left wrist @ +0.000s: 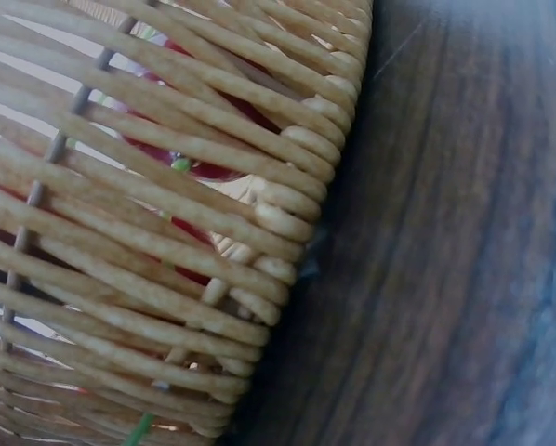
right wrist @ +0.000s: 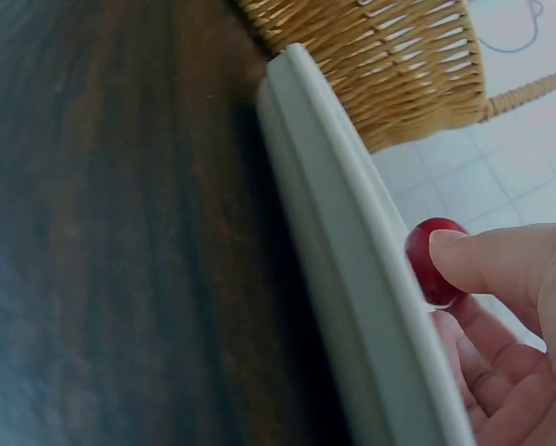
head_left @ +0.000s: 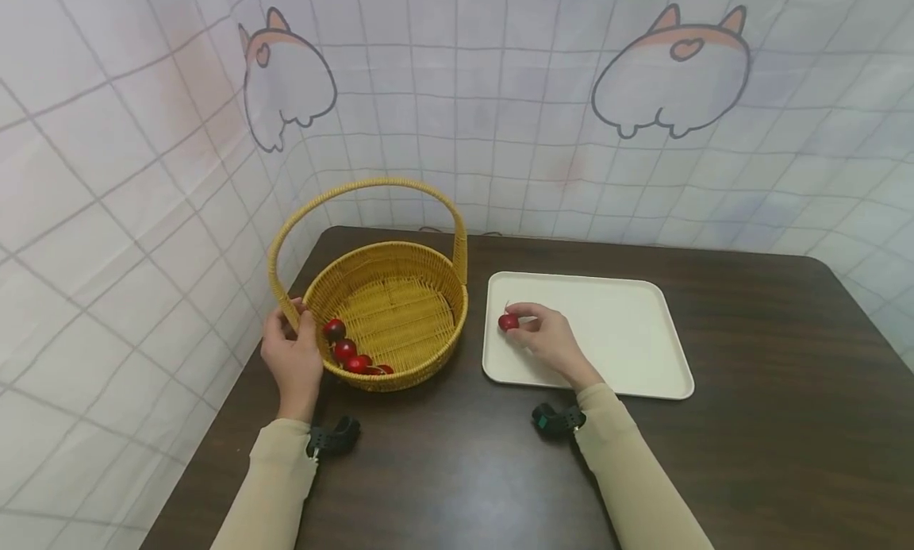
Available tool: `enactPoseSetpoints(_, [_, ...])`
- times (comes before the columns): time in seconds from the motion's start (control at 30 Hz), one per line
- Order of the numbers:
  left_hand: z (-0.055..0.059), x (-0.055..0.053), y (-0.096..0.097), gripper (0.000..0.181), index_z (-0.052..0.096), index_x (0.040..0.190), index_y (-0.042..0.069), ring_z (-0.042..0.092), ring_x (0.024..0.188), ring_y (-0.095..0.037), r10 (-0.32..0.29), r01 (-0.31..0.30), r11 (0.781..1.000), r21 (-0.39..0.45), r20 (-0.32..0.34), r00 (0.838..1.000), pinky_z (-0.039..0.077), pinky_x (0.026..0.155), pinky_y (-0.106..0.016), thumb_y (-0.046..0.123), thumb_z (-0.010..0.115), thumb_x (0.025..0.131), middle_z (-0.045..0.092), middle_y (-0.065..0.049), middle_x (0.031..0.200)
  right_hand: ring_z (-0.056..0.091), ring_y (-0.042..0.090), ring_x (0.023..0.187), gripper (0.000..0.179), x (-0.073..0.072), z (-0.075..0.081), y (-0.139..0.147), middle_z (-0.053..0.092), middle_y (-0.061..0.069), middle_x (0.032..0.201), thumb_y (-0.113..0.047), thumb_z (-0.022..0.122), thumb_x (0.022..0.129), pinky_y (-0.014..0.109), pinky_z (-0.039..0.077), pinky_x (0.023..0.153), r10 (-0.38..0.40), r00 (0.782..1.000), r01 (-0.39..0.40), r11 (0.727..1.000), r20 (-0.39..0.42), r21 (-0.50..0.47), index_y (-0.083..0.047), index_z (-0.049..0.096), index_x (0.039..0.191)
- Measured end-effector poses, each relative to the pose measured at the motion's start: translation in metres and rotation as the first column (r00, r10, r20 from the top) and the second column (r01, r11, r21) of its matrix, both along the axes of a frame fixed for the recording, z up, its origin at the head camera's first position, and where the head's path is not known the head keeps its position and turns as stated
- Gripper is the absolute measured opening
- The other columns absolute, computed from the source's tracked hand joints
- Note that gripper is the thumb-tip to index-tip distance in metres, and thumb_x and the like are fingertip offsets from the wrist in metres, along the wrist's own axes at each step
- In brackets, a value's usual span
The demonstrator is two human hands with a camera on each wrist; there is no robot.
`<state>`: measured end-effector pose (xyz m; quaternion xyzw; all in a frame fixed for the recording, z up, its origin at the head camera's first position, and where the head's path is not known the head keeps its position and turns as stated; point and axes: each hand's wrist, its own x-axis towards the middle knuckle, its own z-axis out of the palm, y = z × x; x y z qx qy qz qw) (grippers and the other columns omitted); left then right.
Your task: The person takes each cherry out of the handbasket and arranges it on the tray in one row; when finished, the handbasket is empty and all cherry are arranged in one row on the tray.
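In the head view my right hand [head_left: 546, 340] pinches a dark red cherry [head_left: 508, 321], its thin stem pointing up, over the left part of a white tray [head_left: 614, 336]. The right wrist view shows the thumb pressed on the cherry [right wrist: 433, 262], just past the tray's edge [right wrist: 352, 223]. My left hand [head_left: 294, 359] grips the yellow woven basket [head_left: 407, 379] at its left side, by the foot of the tall handle [head_left: 371, 182]. Several cherries [head_left: 345, 350] lie along the basket's left inner side; bits of red show through the weave [left wrist: 166, 242] in the left wrist view.
Both things stand on a dark wooden table [head_left: 443, 463], the basket left of the tray with a narrow strip of wood between. A white grid-patterned cloth [head_left: 457, 98] hangs behind the table and along its left. Dark bands [head_left: 553, 421] sit at both wrists.
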<state>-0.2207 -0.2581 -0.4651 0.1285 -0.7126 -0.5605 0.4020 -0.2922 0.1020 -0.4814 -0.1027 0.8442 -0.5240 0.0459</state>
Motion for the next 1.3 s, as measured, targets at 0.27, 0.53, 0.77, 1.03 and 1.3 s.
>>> enactPoseSetpoints(0.27, [-0.003,-0.003,-0.002,0.026,0.064,0.118,0.002,0.059,0.090,-0.010,0.005,-0.005,0.999,0.033,-0.003,1.000,0.047,0.072,-0.018,0.016,0.061,0.096,0.063,-0.003,0.105,0.067,0.016,0.086,0.035,0.002,-0.007,-0.006,0.073,0.006,0.099,-0.013,0.075,0.084,0.030,0.046,0.078,-0.027,0.997,0.033,0.996,-0.078,0.079,-0.013,0.069,0.118])
enactPoseSetpoints(0.53, [0.005,-0.002,0.003,0.027,0.062,0.116,-0.006,0.058,0.086,-0.006,-0.020,0.021,0.998,0.065,-0.023,1.000,0.045,0.072,-0.020,0.012,0.061,0.096,0.062,-0.003,0.101,0.067,0.019,0.091,0.036,0.001,-0.007,-0.009,0.073,0.005,0.102,-0.016,0.075,0.083,0.036,0.047,0.082,-0.055,0.994,0.063,0.994,-0.090,0.093,-0.015,0.068,0.118])
enactPoseSetpoints(0.77, [0.013,0.006,0.007,0.021,0.060,0.109,-0.011,0.056,0.080,-0.008,-0.066,0.069,0.995,0.075,-0.052,0.996,0.043,0.068,-0.023,0.002,0.060,0.093,0.062,-0.016,0.102,0.066,0.020,0.092,0.037,0.001,-0.010,-0.010,0.072,0.006,0.103,-0.016,0.075,0.083,0.037,0.047,0.083,-0.042,0.995,0.050,0.994,-0.088,0.094,-0.015,0.069,0.119])
enactPoseSetpoints(1.03, [0.013,0.007,0.006,0.021,0.059,0.108,-0.014,0.054,0.080,-0.007,-0.061,0.064,0.996,0.053,-0.062,0.996,0.043,0.067,-0.023,0.000,0.059,0.092,0.061,-0.025,0.104,0.067,0.018,0.090,0.037,0.003,-0.012,-0.012,0.073,0.005,0.100,-0.015,0.076,0.081,0.034,0.047,0.081,-0.033,0.996,0.041,0.995,-0.087,0.091,-0.014,0.069,0.118])
enactPoseSetpoints(1.3, [0.014,0.004,0.007,0.022,0.060,0.109,-0.013,0.053,0.080,-0.007,-0.064,0.068,0.997,0.046,-0.070,0.995,0.042,0.070,-0.023,0.002,0.060,0.092,0.062,-0.021,0.104,0.066,0.019,0.093,0.039,0.002,-0.010,-0.010,0.072,0.003,0.108,-0.015,0.077,0.080,0.033,0.048,0.081,-0.026,0.994,0.034,0.996,-0.103,0.083,-0.015,0.069,0.118])
